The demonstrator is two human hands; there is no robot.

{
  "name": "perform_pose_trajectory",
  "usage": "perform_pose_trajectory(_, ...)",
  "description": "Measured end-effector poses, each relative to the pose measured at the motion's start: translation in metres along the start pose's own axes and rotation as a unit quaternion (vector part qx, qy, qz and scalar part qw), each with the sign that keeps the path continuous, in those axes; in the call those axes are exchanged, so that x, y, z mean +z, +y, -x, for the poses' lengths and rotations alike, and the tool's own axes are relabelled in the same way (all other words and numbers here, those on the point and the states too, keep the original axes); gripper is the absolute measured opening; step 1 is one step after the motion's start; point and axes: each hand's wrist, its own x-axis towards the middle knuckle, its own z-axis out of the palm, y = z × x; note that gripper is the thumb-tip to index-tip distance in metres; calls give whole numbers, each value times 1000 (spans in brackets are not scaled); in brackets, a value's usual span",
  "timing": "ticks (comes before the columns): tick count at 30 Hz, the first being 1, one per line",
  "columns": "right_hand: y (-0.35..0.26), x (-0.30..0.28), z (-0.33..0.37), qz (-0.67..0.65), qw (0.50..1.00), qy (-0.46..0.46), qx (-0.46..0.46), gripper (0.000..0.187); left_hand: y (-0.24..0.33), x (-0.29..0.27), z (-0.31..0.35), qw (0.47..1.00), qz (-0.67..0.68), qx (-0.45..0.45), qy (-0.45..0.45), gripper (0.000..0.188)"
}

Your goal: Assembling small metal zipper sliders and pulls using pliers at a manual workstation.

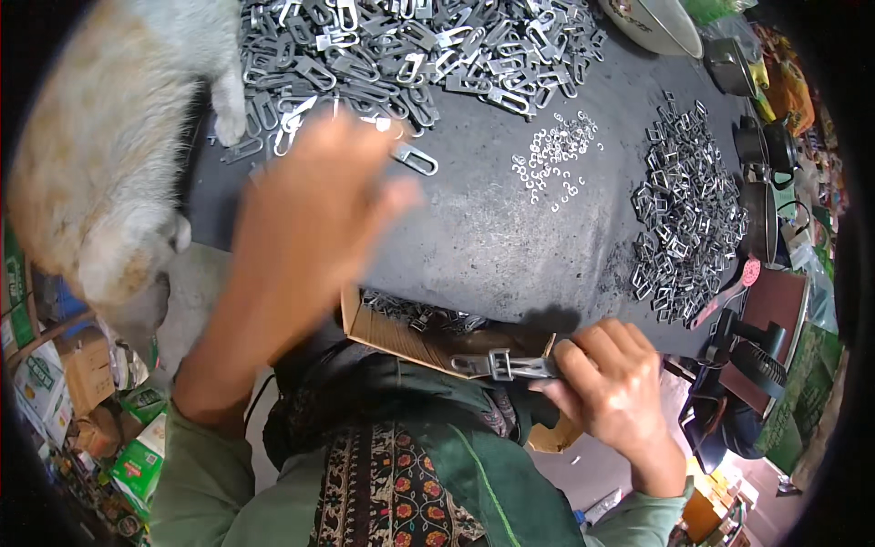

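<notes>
R hand grips metal clip nr box, L hand blurred.

Clips, rings and buckles lay heaped on the bench.
The clips were at the far side, the buckles along the right, the rings between them; a cat was at the left edge, a bowl at the far right, and a box with parts in it at the near edge.
</notes>
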Motion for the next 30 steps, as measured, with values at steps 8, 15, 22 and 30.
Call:
perform_pose_trajectory(8,-12,35,20,-4,994,21,110,27,-49,-4,-59,980,-172,96,32,28)
perform_pose_trajectory(15,16,31,43,-24,983,106,146,27,-48,14,-57,919,-349,177,52,22)
perform_pose_trajectory(22,83,27,46,29,916,282,283,21,-58,4,-71,961,-253,105,28,33)
perform_pose_trajectory(30,106,19,-5,146,890,241,359,23,-55,-5,-19,676,690,-232,111,35)
